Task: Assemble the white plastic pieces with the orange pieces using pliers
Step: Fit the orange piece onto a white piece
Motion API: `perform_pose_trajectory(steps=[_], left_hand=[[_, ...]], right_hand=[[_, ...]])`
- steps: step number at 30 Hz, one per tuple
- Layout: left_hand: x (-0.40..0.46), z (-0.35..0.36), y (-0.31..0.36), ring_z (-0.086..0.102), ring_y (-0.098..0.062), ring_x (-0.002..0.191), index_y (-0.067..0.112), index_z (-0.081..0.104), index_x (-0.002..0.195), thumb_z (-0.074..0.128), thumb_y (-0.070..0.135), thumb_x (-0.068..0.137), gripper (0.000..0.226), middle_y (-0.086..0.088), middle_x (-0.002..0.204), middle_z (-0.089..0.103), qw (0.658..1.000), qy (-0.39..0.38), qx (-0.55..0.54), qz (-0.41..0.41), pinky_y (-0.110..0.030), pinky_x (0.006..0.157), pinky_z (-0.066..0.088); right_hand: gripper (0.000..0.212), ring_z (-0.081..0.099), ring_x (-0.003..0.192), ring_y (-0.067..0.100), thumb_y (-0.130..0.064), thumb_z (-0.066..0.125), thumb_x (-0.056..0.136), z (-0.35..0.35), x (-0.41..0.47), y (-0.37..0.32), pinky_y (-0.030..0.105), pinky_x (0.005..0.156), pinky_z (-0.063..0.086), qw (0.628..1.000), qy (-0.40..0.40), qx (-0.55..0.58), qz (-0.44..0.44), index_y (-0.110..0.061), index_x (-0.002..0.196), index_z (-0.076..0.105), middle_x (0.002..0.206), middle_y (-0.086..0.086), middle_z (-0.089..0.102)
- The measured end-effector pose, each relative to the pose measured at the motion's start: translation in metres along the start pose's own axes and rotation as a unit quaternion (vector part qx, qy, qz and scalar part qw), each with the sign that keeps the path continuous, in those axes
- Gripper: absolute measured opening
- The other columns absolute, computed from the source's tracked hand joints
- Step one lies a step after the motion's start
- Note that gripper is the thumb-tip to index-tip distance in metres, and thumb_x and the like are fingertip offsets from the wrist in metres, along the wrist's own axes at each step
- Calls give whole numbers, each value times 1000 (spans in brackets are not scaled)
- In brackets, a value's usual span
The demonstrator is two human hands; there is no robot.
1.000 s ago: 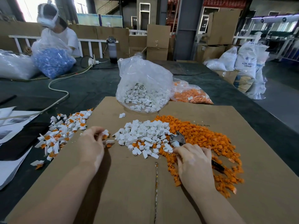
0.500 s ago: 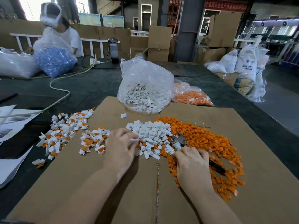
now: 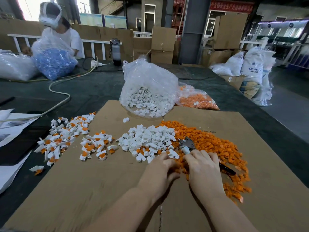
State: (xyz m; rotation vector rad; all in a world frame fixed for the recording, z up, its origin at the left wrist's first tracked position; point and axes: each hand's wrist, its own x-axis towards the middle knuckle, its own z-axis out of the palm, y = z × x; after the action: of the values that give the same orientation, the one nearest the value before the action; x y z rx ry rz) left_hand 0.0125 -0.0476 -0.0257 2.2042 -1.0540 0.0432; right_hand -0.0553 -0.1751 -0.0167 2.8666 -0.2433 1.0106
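Observation:
A heap of loose white plastic pieces (image 3: pixel 148 139) lies mid-cardboard, with a wide spread of orange pieces (image 3: pixel 215 148) to its right. My right hand (image 3: pixel 203 171) grips the pliers (image 3: pixel 186 144), whose metal jaws point up-left at the seam between the two heaps. My left hand (image 3: pixel 160 169) lies right beside it at the near edge of the white heap, fingers curled down among the pieces; what it holds is hidden. Assembled white-and-orange pieces (image 3: pixel 66 134) lie in two groups on the left.
A clear bag of white pieces (image 3: pixel 148 91) and a bag of orange pieces (image 3: pixel 197 97) stand behind the cardboard sheet (image 3: pixel 100 190). Papers (image 3: pixel 10 131) and a cable (image 3: pixel 58 91) lie at left. Another person with a bag of blue parts (image 3: pixel 53 62) sits far left.
My left hand moved from the assembled pieces on the left across to the right, ending beside my right hand at the white heap. A second group of assembled pieces now shows uncovered.

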Motion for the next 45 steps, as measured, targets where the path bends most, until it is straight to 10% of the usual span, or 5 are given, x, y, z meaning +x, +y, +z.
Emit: perform_pose_trajectory(steps=[9,16,22,39,45], left_hand=[[15,-3,-10,54,0,76,19,65,107,66,16,84,24,15,81,61,966,115,-147,-177,5,67,34],[11,-5,-8,52,19,77,23,71,102,56,13,91,21,24,83,60,971,117,-159,-136,4,70,33],[4,-9,-20,48,-9,93,21,70,97,63,10,85,18,21,83,50,962,212,-60,-162,-16,77,34],[6,-8,-24,36,-11,109,39,62,113,60,47,85,30,15,96,39,968,113,108,-195,-25,86,23],[7,-9,-26,36,-9,97,29,67,97,68,31,82,14,16,91,43,968,173,27,-180,-20,78,22]], right_hand=[[28,61,71,21,-7,82,60,8,4,-26,31,76,35,996,24,90,-4,-15,85,71,75,-1,64],[22,61,65,21,-10,85,62,20,8,-33,32,61,46,994,47,90,29,-14,77,70,71,0,63],[30,59,66,21,-2,86,59,23,5,-32,32,58,46,995,46,85,39,-13,84,73,70,1,61],[24,60,65,20,-2,85,61,21,0,-33,33,63,46,993,67,92,41,-13,77,71,68,-1,62],[23,61,66,18,-1,83,63,20,0,-33,29,72,32,991,63,108,54,-15,77,71,69,-3,64]])
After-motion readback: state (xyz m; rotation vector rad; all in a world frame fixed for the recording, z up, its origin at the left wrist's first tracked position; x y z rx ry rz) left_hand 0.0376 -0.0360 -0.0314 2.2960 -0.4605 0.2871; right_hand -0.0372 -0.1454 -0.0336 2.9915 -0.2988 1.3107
